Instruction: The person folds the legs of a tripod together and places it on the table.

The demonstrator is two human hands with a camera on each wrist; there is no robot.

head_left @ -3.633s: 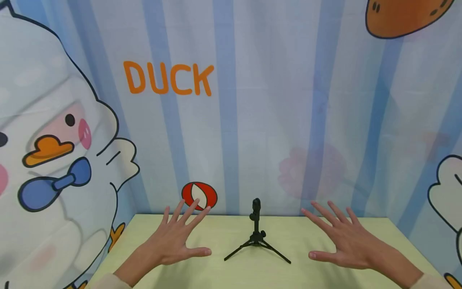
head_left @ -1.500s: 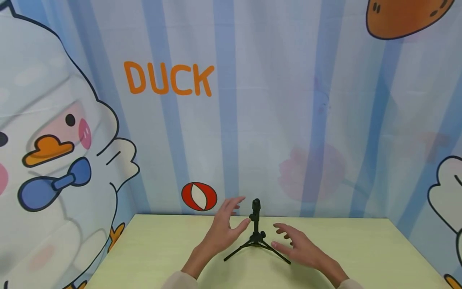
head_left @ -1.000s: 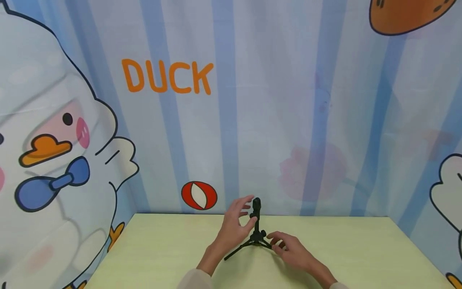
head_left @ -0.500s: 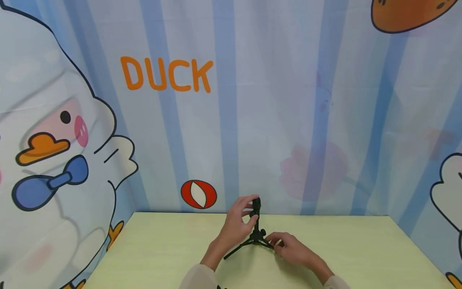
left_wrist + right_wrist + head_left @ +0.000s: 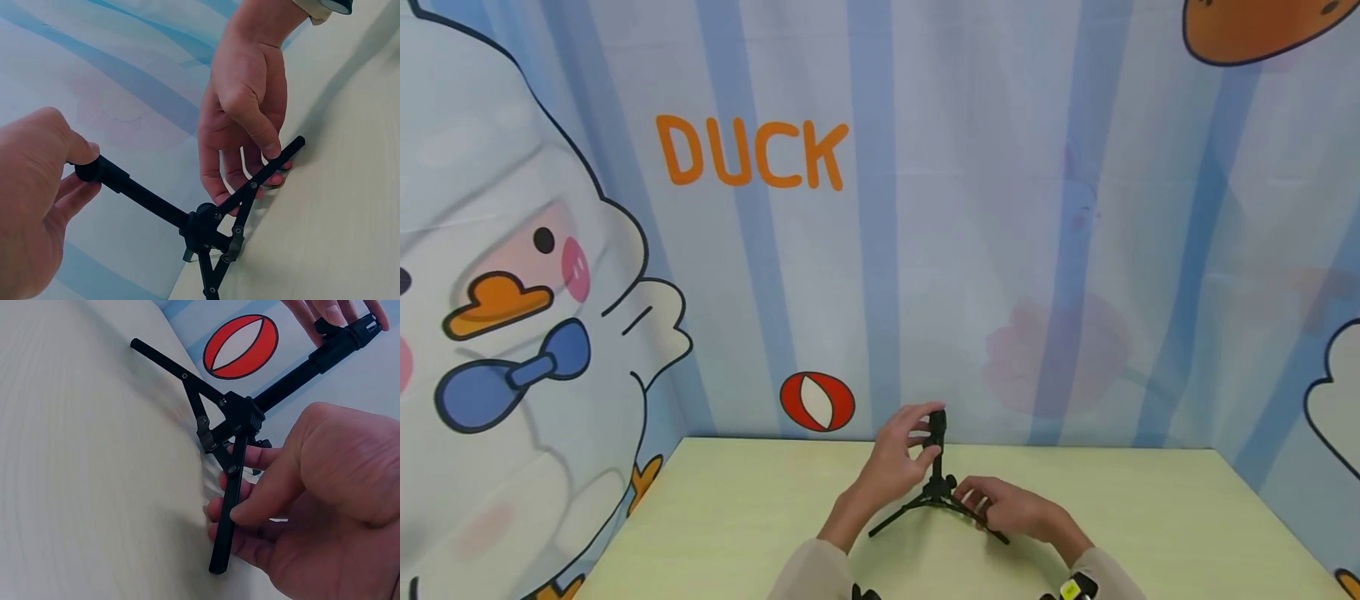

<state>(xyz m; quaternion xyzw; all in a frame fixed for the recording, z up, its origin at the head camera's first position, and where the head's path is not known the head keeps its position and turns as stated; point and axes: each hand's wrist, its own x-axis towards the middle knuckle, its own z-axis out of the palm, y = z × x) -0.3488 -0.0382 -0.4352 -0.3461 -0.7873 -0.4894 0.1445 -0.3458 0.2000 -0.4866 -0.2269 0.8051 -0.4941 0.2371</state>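
Observation:
A small black tripod stands upright on the table with its legs spread. At the top of its post, the thumb and fingers of my left hand grip the upper end; the left wrist view shows this post running down to the hub. My right hand holds the right-hand leg, and in the right wrist view its thumb lies on one side of the leg with fingers behind it. A side knob shows near the post's top. The rear leg is mostly hidden.
The pale yellow table ends at a blue striped curtain close behind the tripod. Printed ducks, a red and white ball and orange lettering decorate the cloth.
Both hands, first spread wide apart over the table, have come inward to the tripod. The left has taken its top, the right one leg. The tripod stays about where it was.

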